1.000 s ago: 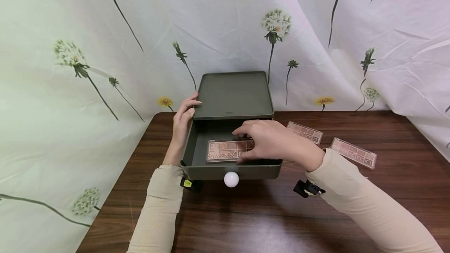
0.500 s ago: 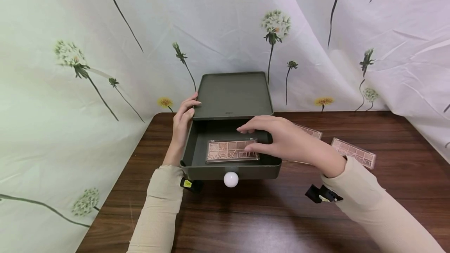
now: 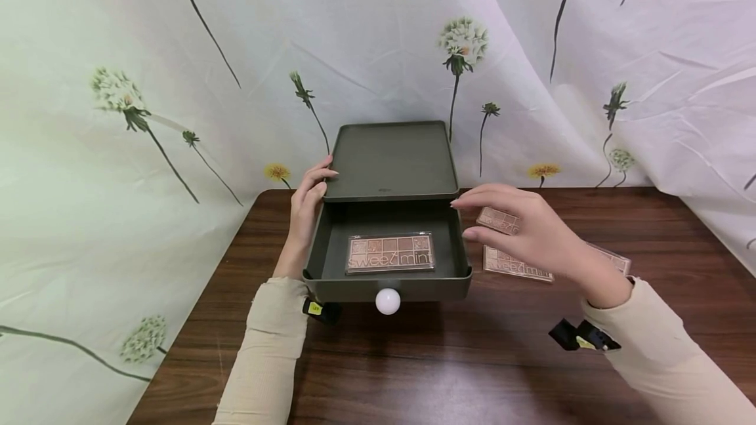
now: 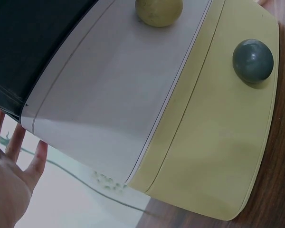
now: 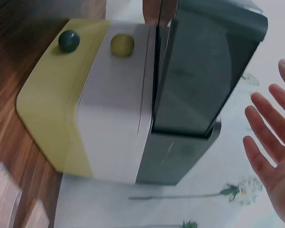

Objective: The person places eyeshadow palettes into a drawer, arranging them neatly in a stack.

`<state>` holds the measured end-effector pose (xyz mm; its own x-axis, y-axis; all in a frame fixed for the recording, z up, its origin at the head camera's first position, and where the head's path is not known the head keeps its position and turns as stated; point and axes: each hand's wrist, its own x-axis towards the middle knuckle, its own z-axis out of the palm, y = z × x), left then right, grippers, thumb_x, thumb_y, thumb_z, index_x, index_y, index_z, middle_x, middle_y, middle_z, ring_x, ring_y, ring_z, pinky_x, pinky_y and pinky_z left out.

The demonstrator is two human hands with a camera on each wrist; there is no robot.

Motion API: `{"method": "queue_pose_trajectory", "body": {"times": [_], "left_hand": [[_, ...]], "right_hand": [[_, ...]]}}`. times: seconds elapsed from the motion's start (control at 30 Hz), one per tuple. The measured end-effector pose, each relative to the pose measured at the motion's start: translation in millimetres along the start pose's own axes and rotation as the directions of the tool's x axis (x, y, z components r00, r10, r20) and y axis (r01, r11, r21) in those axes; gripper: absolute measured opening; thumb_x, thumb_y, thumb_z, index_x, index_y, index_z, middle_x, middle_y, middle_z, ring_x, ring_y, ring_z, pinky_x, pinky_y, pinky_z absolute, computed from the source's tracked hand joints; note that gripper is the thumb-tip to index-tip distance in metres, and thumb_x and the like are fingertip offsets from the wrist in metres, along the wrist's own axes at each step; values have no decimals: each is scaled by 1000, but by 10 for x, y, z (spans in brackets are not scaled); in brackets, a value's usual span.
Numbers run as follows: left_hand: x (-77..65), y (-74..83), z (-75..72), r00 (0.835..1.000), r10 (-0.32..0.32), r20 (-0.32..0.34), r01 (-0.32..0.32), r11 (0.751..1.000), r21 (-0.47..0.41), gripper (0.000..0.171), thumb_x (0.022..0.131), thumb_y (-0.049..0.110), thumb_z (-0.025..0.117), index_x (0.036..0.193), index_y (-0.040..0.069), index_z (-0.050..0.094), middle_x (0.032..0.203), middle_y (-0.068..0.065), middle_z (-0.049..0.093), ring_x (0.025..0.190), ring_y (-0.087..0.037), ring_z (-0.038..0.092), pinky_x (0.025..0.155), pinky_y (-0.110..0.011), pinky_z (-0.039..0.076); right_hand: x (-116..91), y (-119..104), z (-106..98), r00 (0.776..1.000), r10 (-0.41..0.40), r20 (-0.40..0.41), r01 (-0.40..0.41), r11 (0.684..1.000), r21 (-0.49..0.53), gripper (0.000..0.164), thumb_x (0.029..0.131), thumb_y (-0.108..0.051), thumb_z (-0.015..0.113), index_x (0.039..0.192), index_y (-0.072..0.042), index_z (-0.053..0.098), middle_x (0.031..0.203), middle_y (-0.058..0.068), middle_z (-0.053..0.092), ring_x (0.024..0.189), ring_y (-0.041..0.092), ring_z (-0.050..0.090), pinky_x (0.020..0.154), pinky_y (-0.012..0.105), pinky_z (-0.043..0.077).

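Note:
An eyeshadow palette with "sweet mint" on its clear lid lies inside the pulled-out dark green drawer of a stacked drawer unit. My left hand rests against the left side of the unit's top, fingertips at the lid edge; the left wrist view shows these fingers by the dark upper section. Just right of the drawer, my right hand hovers with fingers and thumb spread, holding nothing. Beneath and around it are more palettes on the table, one partly covered by the hand.
Below the dark drawer, the unit has a white tier and a yellow tier, each with a round knob. A white knob sticks out in front of the drawer. The wooden table backs onto a dandelion-print cloth.
My right hand has drawn back from over the palette in the drawer and moved right, above the palettes on the table. The palette stays in the drawer; my left hand has not moved.

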<state>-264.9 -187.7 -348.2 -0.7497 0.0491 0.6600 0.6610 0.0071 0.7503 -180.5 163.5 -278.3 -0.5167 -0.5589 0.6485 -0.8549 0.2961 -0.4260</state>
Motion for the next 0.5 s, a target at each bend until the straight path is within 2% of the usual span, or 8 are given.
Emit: {"method": "queue_pose_trajectory", "body": {"times": [0.13, 0.33, 0.4, 0.47, 0.5], "left_hand": [[3, -7, 0, 1000, 9, 3, -9, 1000, -11, 35, 97, 9, 41, 115, -16, 57, 147, -25, 44, 143, -34, 31, 115, -37, 24], [-2, -1, -1, 1000, 17, -4, -17, 1000, -1, 34, 99, 11, 42, 115, -13, 60, 146, -23, 46, 143, -35, 32, 115, -37, 25], [-3, -5, -2, 1000, 17, -4, -17, 1000, 5, 34, 99, 11, 42, 115, -14, 59, 146, -23, 46, 142, -34, 33, 115, -38, 25], [-2, -7, -4, 1000, 19, -4, -19, 1000, 8, 35, 99, 11, 42, 115, -16, 58, 146, -23, 46, 142, -34, 33, 115, -38, 25], [-2, -5, -5, 1000, 16, -3, -16, 1000, 11, 36, 99, 11, 41, 115, -16, 58, 146, -23, 46, 142, -32, 33, 115, -39, 25]], "right_hand": [[-128, 72, -93, 999, 5, -42, -5, 1000, -7, 47, 75, 8, 79, 119, -7, 70, 117, 1, 69, 113, 12, 60, 98, 22, 43], [-361, 214, -168, 995, 46, -90, -47, 999, -8, 48, 72, 14, 78, 116, -4, 71, 112, 8, 70, 110, 9, 62, 93, 20, 45], [-438, 260, -178, 993, 72, -96, -75, 997, -26, 48, 72, 13, 78, 115, -6, 71, 111, 7, 70, 108, 7, 62, 90, 18, 45], [-510, 296, -192, 989, 108, -98, -113, 992, -53, 48, 73, 11, 79, 116, -9, 71, 111, 3, 70, 104, 3, 61, 77, 13, 46], [-544, 313, -199, 988, 123, -97, -130, 989, -67, 48, 74, 10, 79, 116, -10, 71, 111, 2, 70, 103, 2, 61, 76, 13, 45]]}}
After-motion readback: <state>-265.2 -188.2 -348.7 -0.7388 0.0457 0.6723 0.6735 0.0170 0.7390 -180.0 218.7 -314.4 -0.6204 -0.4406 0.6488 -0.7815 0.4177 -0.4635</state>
